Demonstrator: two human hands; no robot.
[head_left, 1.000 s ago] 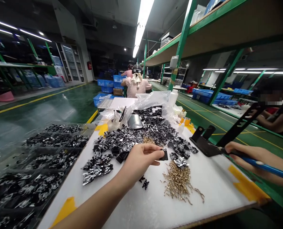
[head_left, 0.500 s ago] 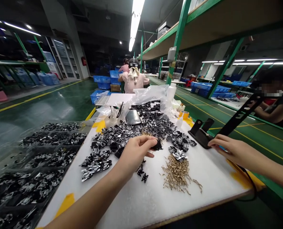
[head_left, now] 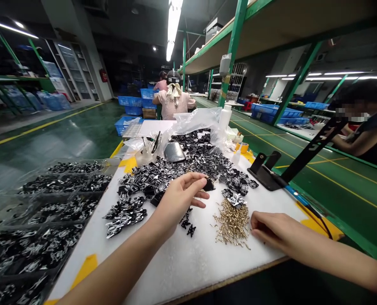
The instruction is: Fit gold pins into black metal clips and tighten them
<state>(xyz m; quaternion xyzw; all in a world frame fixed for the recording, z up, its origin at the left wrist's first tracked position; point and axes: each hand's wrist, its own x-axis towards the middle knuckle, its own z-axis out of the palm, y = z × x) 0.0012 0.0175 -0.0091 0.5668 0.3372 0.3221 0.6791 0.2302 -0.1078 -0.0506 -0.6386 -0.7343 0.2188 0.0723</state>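
Observation:
My left hand (head_left: 183,197) hovers over the middle of the white table, its thumb and index finger close together. Whatever lies between those fingertips is too small or hidden to make out. A flat black piece (head_left: 210,184) shows just beyond them; I cannot tell whether they touch it. My right hand (head_left: 271,226) is at the right edge of a pile of small bent brass-coloured pins (head_left: 231,222), fingers curled and drawn together. Any pin in them is hidden. Silver-and-black clip-like parts (head_left: 234,198) border the pile's far side. A few black parts (head_left: 191,230) lie below my left hand.
A large heap of black-and-silver parts (head_left: 150,176) covers the table's far half. A black stand (head_left: 271,176) with a blue-handled, corded tool (head_left: 298,195) stands at right. Divided trays (head_left: 48,228) of parts flank the left. A white bottle (head_left: 225,116) and co-workers are beyond.
My right hand has left the blue-handled tool by the stand and come left and nearer to the brass-coloured pins. My left hand stays almost in place. The whole view has shifted slightly.

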